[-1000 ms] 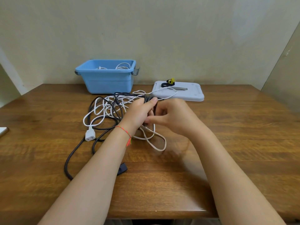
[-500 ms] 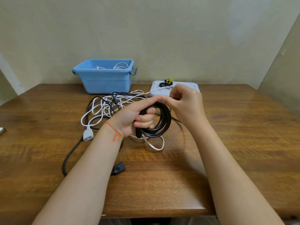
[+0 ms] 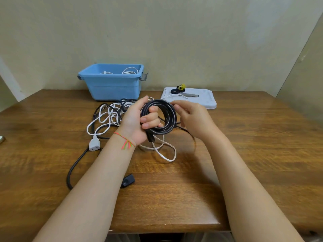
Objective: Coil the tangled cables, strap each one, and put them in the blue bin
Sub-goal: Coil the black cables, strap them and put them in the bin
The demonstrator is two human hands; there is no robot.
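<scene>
I see the left hand (image 3: 138, 119) gripping the black cable coil (image 3: 160, 116) above the wooden table (image 3: 244, 154), its fingers curled through the loops. The right hand (image 3: 190, 116) pinches the coil's upper right edge. The blue bin (image 3: 111, 84) stands behind the tangled cables (image 3: 108, 114).

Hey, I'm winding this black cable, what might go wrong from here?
The black coil has no strap yet, so easing the left hand grip may let it spring open. Its loose tail trails to the table and may snag the white cable beneath.
</scene>
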